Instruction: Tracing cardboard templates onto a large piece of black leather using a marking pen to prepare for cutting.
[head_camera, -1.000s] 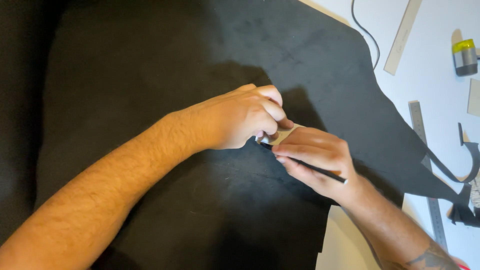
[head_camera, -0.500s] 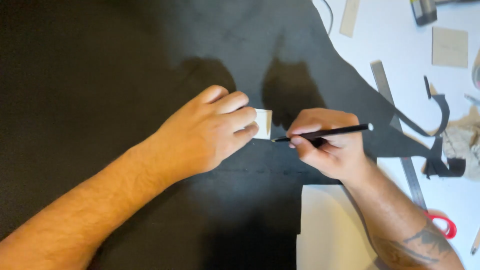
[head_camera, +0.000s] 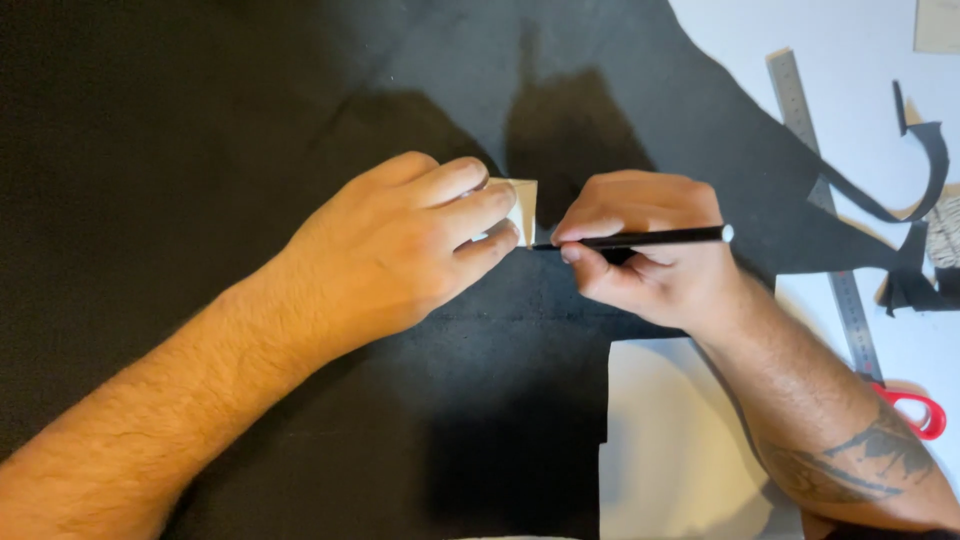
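Head view showed the left hand (head_camera: 400, 250) pressing a small pale card piece (head_camera: 524, 203) flat onto the black sheet (head_camera: 250, 120), fingers closed over it. Just right, the right hand (head_camera: 650, 260) pinched a black pen (head_camera: 640, 238), its tip touching the card's near edge.

White tabletop (head_camera: 860, 40) under warm light

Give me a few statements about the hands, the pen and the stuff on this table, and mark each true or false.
1. The left hand presses a small pale card piece onto the black sheet material. True.
2. The right hand holds red-handled scissors. False: it holds a thin black pen; the scissors lie by the forearm.
3. The metal ruler lies right of the hands. True.
4. The pen points away from the card. False: its tip meets the card's edge.
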